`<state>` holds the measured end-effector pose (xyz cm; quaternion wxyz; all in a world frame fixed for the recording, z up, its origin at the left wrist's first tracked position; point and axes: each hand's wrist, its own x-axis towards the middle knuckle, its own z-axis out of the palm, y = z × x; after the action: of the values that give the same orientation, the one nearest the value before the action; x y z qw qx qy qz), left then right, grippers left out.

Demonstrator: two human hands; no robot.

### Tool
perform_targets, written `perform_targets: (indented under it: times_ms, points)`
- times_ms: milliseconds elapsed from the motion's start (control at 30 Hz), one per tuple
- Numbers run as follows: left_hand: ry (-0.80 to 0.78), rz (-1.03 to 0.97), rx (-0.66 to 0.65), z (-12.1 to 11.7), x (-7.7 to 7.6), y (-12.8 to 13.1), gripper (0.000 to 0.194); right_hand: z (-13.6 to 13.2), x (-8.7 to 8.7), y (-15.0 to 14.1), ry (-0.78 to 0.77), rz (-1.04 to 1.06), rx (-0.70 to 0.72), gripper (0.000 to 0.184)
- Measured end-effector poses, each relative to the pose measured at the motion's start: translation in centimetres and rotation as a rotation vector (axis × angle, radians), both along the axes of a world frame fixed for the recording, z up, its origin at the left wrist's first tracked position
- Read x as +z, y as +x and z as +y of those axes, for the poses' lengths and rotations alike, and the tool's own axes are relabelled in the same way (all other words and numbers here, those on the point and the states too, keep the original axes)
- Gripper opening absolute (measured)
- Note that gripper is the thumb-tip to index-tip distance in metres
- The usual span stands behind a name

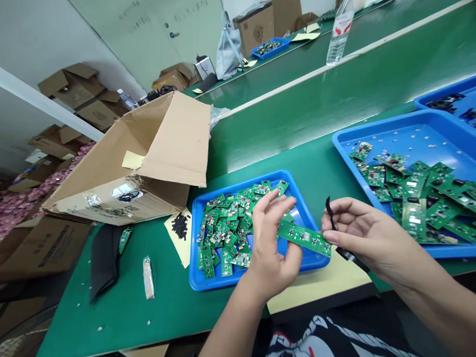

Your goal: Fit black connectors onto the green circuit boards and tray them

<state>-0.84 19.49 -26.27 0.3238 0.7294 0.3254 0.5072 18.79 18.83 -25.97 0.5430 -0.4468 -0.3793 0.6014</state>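
A long green circuit board (304,237) is held between both hands above the near edge of a small blue tray (195,250). My left hand (270,247) pinches its left end. My right hand (363,235) grips its right end and also holds a thin black tool (330,213) that pokes up between the fingers. The small tray is full of several small green boards (228,225). To the right, a larger blue tray (411,135) holds several long green boards (424,198).
An open cardboard box (145,159) lies on its side at the left on the green bench (263,137). A yellow sheet with small black parts (179,226) sits beside the small tray. A water bottle (339,31) stands far back. More boxes are stacked at far left.
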Motion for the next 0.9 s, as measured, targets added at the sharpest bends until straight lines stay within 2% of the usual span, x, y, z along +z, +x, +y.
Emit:
perform_targets:
  times_ms: [33, 100, 167, 267, 400, 467, 567, 633, 700, 767, 833, 900]
  points:
    - [-0.182, -0.115, -0.039, -0.5, -0.2, 0.1, 0.078, 0.0, 0.0, 0.1, 0.002, -0.001, -0.019, 0.059]
    - [-0.543, -0.355, -0.079, -1.3, -0.5, 0.4, 0.083, 0.0, -0.1, 0.2, 0.007, -0.007, -0.054, 0.059]
    - [-0.808, -0.554, 0.006, -1.8, -0.5, 0.9, 0.079, -0.1, -0.2, 0.1, 0.021, -0.017, -0.084, 0.059]
    - [-1.056, -0.74, 0.192, -1.9, 0.1, 1.6, 0.072, -0.2, -0.3, -0.2, 0.059, -0.042, -0.109, 0.057]
    - [-1.26, -0.829, 0.124, -1.7, 0.7, 2.2, 0.066, -0.4, -0.4, -0.8, 0.128, -0.108, -0.126, 0.054]
    - [-1.222, -0.81, 0.102, -1.6, 0.6, 2.2, 0.061, -0.6, -0.5, -0.9, 0.164, -0.161, -0.126, 0.052]
    - [-1.018, -0.697, 0.128, -1.1, 0.5, 1.9, 0.053, -1.0, -0.3, -0.3, 0.218, -0.274, -0.122, 0.05]
    - [-0.854, -0.593, 0.105, -0.7, 0.6, 1.4, 0.048, -1.3, 0.5, 0.5, 0.257, -0.383, -0.147, 0.043]
    - [-0.717, -0.489, 0.029, -0.5, 1.0, 1.0, 0.048, -1.4, 1.7, 1.5, 0.322, -0.538, -0.18, 0.032]
    - [-0.611, -0.39, -0.042, -0.5, 1.8, 0.8, 0.045, -1.3, 3.2, 2.1, 0.465, -0.733, -0.177, 0.026]
    - [-0.552, -0.297, -0.063, -0.8, 2.8, 0.9, 0.036, -1.1, 4.6, 2.3, 0.648, -0.914, -0.149, 0.031]
    - [-0.532, -0.237, -0.055, -1.0, 3.7, 1.2, 0.028, -1.0, 5.3, 2.1, 0.767, -1.015, -0.145, 0.037]
